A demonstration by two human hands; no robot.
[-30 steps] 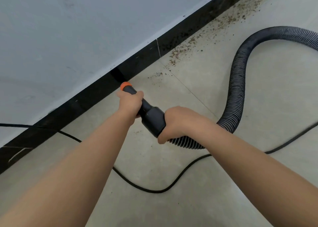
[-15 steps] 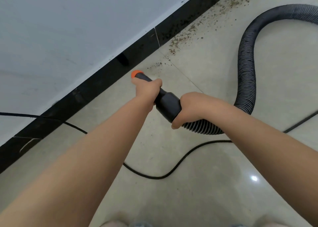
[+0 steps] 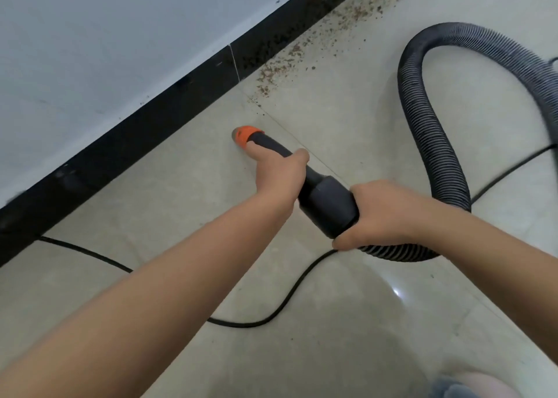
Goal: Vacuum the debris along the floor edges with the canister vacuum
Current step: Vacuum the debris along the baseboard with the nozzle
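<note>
A black vacuum nozzle (image 3: 324,204) with an orange tip (image 3: 246,134) points down at the pale tiled floor, a little out from the black baseboard (image 3: 145,131). My left hand (image 3: 279,175) grips the narrow front part of the nozzle. My right hand (image 3: 383,213) grips its wide rear collar where the ribbed black hose (image 3: 431,144) joins. Brown debris (image 3: 283,68) lies scattered along the baseboard, beyond the tip and to its upper right. The canister is out of view.
The hose loops up and off the right edge. A thin black power cord (image 3: 271,313) snakes over the floor under my arms and out to the right. A pale wall (image 3: 105,35) rises above the baseboard. Part of a foot (image 3: 471,387) shows at the bottom right.
The nozzle tip has moved off the baseboard and slid right along the floor toward the debris. The small specks near the tile joint are gone. Both hands keep their grip.
</note>
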